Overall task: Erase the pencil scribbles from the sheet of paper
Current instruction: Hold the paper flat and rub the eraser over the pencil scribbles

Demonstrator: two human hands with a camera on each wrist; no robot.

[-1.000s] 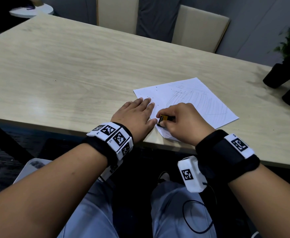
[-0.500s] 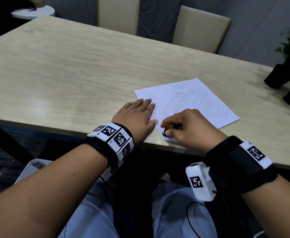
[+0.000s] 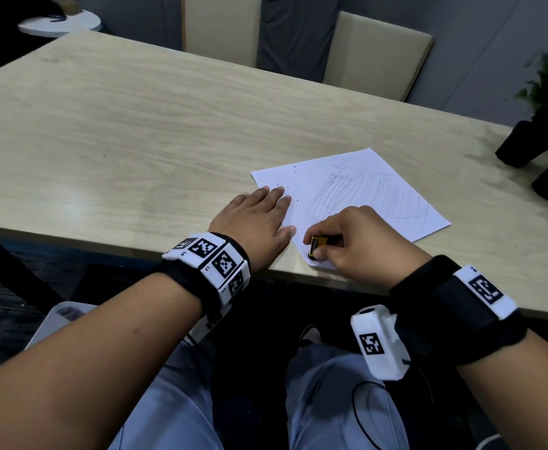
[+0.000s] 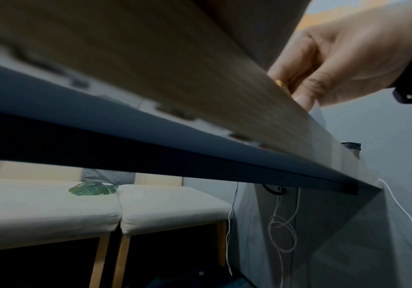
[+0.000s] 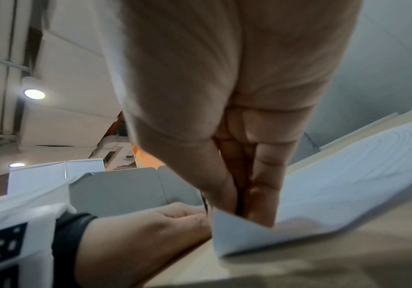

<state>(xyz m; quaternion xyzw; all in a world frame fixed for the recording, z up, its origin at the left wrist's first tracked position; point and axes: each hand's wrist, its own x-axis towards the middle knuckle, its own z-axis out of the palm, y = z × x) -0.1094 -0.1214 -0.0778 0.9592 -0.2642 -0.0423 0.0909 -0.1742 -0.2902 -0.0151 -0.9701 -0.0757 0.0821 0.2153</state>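
A white sheet of paper [image 3: 357, 193] with grey pencil scribbles lies skewed near the table's front edge; its near corner [image 5: 237, 239] shows in the right wrist view. My right hand [image 3: 354, 241] pinches a yellow-sleeved black eraser [image 3: 317, 246] and presses its tip on the sheet's near corner. A sliver of the yellow sleeve [image 4: 280, 84] shows in the left wrist view under my right hand's fingers [image 4: 323, 64]. My left hand [image 3: 253, 219] lies flat, fingers straight, on the sheet's left edge and the table.
The light wooden table [image 3: 136, 131] stretches far to the left and back. Black plant pots [image 3: 526, 144] stand at the right edge. Beige chairs [image 3: 376, 53] stand behind the table. The table's front edge [image 3: 331, 280] runs just under my wrists.
My right hand has slid with the eraser toward me, from the sheet's lower middle to its near corner. The left hand has stayed flat in place.
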